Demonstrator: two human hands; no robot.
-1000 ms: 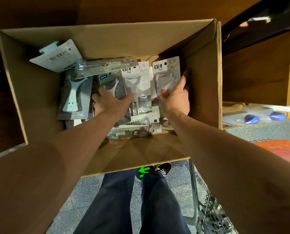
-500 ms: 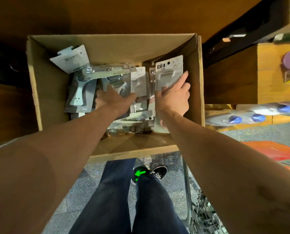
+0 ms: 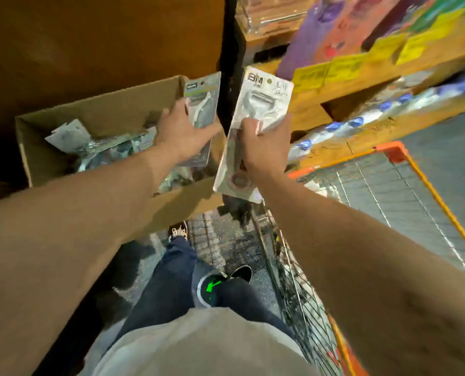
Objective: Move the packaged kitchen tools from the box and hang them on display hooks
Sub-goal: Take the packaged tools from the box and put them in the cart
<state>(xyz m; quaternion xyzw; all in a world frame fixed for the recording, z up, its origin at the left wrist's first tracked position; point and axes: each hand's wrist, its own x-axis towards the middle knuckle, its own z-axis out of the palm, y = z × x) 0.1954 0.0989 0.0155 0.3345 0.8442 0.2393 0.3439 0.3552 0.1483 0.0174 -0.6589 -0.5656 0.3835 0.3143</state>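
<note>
Two hands each hold a packaged kitchen tool above the right end of an open box.

The right hand (image 3: 264,142) curls its fingers round the middle of a white-carded peeler pack (image 3: 264,99), upright and just right of the cardboard box (image 3: 117,109). The left hand (image 3: 182,137) grips a darker-carded pack (image 3: 204,104) over the box's right corner, thumb on one edge and fingers on the other. More packs (image 3: 71,134) lie inside the box. The step looks like carrying: both packs are out and neither is hung, and no display hook is in view. Next, each card's top hole needs lining up with a hook. The white card reads "BM"; the marks beside it are blurred. The dark card's small label and the yellow shelf tags (image 3: 334,69) are unreadable.
</note>
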